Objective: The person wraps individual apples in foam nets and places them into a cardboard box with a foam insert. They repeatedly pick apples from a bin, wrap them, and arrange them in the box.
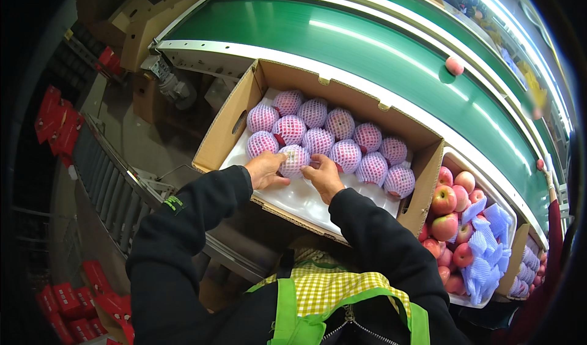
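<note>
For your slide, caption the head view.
Both hands seat a net-wrapped apple in a cardboard box.

A wide green conveyor belt (367, 45) curves across the top, edged by a white metal frame (202, 50), with one loose red apple (454, 66) lying on it. To the right stands a white crate (489, 192) filled with bare red-and-yellow apples (444, 199) and a heap of blue foam net sleeves (486, 247). On the left a grey roller track (113, 189) slopes down over the floor. Flat red boxes (58, 122) lie stacked at the far left, more red boxes (79, 311) at the lower left. Brown cardboard cartons (143, 24) pile up behind the belt's end.
</note>
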